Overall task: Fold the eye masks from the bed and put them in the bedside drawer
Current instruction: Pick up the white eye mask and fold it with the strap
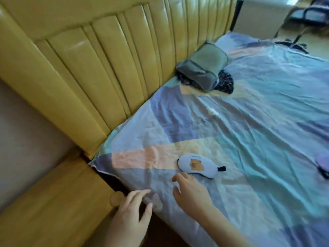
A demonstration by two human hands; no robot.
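A wide bed point(258, 131) fills most of the view, covered by a wrinkled sheet with blocks of pale blue, violet, peach and cream. Along its far side stands a padded yellow headboard point(99, 68) with vertical ribs. Against the headboard lies a grey pillow point(203, 66), and it rests on a dark patterned cloth point(226, 82). At the bed's corner, in the lower left, stands a yellow wooden bedside cabinet point(53, 202) with a round knob point(116, 198). Beyond the bed, in the upper right, a dark chair point(309, 15) is on a wooden floor. The whole view is a little blurred.

One eye mask point(197, 165) lies flat on the sheet; it is light blue with a brown animal picture and a dark strap end at its right tip. The right hand point(192, 193) is just in front of it, with the fingers point(179, 177) open and loosely curved, holding nothing; the fingertips are very near the mask's lower edge, and I cannot tell if they touch it. The left hand point(131, 213) is at the bed's edge beside the knob, fingers spread and empty. The mask lies well beyond its fingers, to the right. A second, violet mask point(323, 166) shows partly at the right edge.
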